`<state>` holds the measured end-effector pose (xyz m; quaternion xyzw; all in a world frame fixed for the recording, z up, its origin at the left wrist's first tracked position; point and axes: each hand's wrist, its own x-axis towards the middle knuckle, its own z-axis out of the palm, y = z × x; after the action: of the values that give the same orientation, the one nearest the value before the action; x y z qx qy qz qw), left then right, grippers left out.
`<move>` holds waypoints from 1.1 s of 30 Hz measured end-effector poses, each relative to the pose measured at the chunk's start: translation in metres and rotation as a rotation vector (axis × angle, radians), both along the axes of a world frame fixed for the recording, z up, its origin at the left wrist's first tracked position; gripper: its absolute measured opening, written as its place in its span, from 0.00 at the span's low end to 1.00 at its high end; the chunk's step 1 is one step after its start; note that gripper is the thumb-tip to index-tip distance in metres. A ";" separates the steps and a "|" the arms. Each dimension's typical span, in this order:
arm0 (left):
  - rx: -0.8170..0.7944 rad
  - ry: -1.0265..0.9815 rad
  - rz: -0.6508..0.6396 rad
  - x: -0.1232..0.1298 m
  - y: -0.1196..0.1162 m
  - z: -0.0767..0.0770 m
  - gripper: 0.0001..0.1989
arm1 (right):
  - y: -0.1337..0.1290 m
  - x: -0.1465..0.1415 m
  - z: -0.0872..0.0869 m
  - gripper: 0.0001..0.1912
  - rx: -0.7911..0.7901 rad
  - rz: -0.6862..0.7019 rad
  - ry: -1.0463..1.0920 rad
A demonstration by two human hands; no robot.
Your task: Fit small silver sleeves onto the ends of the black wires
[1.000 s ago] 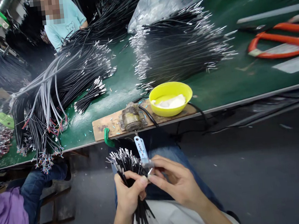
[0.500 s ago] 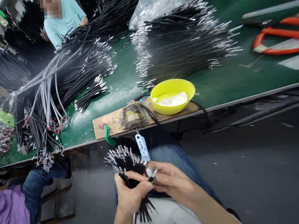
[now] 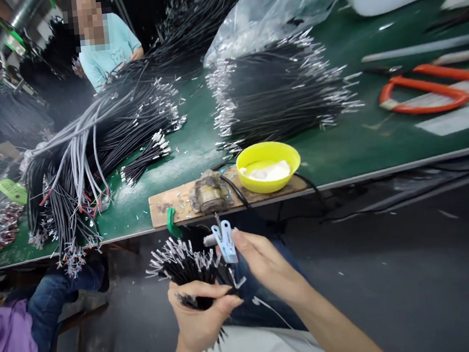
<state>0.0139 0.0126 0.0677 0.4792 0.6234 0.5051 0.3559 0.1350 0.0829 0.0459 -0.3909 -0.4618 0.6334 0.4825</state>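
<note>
Fabric of a purple top [image 3: 10, 344] is filling the lower left corner of my feed. Above it, grey cables [image 3: 79, 130] are draping across the green surface [image 3: 340, 152], while in the upper left I am seeing a co-worker in a light blue shirt [image 3: 110, 52] behind the heap. A small bundle of black leads [image 3: 144, 160] is lying just right of the grey cables.

At bottom centre, my left hand [image 3: 202, 317] is holding a bunch of black wires [image 3: 185, 272], silvery tips pointing upward; its fingers [image 3: 212, 290] are clamping around the bunch. Above, a green clamp [image 3: 171, 221] is standing at the front of a wooden board [image 3: 164, 203], which is carrying a grimy cylinder [image 3: 211, 195]. Below that, a pale blue clip [image 3: 226, 244] is sitting, and my right hand [image 3: 262, 256] is meeting its right side; I cannot tell whether those fingers are pinching anything.

Farther right, a yellow bowl [image 3: 268, 185] is holding something white [image 3: 271, 171]. Above the bowl, a wide pile of black wires [image 3: 272, 95] is lying. At the right edge, an orange-handled tool [image 3: 429, 107] is resting.
</note>
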 end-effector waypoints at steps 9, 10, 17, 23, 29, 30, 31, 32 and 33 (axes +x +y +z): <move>0.044 0.129 -0.043 -0.005 0.010 -0.007 0.04 | 0.008 -0.015 0.006 0.23 -0.285 0.009 0.397; 0.041 0.143 -0.038 -0.004 0.010 -0.008 0.05 | 0.008 -0.016 0.009 0.23 -0.312 0.009 0.429; 0.015 0.179 -0.010 -0.002 0.013 -0.005 0.09 | 0.009 -0.017 0.015 0.21 -0.358 -0.031 0.493; 0.005 0.177 -0.001 0.001 0.014 -0.001 0.09 | 0.005 -0.021 0.006 0.22 -0.407 -0.052 0.491; 0.005 0.226 0.026 0.001 0.013 -0.001 0.07 | -0.004 -0.019 -0.013 0.25 -0.487 -0.089 0.460; -0.003 0.221 0.017 0.000 0.012 -0.001 0.07 | -0.005 -0.017 -0.016 0.25 -0.472 -0.102 0.439; -0.013 0.203 0.000 0.000 0.010 -0.001 0.07 | -0.007 -0.015 -0.020 0.24 -0.450 -0.118 0.409; -0.022 0.178 -0.022 0.000 0.009 -0.002 0.07 | -0.010 -0.013 -0.024 0.23 -0.421 -0.130 0.374; -0.030 0.155 -0.036 -0.001 0.007 -0.002 0.07 | -0.012 -0.011 -0.028 0.23 -0.387 -0.141 0.335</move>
<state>0.0133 0.0198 0.0658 0.5226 0.6479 0.4504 0.3229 0.1236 0.0708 0.0183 -0.3970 -0.2175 0.7304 0.5115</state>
